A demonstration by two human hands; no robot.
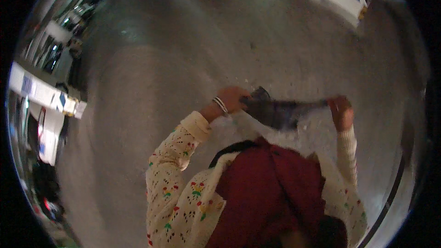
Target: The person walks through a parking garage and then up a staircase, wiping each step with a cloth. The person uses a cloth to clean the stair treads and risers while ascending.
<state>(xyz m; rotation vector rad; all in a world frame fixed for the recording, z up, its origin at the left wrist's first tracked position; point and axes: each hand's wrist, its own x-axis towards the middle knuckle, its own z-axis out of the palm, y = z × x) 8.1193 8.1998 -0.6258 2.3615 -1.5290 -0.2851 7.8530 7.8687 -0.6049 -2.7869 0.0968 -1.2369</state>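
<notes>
The left hand [233,99] and right hand [341,111] are apart, each clamped on one end of a dark, motion-blurred cloth [279,114] above the grey floor [133,78].

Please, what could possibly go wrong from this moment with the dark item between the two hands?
The dark item, blurred but cloth-like, spans from the left hand to the right hand. If either grip slipped, that end could drop, perhaps onto the grey floor. Its middle is unsupported, so it might sag or twist.
</notes>
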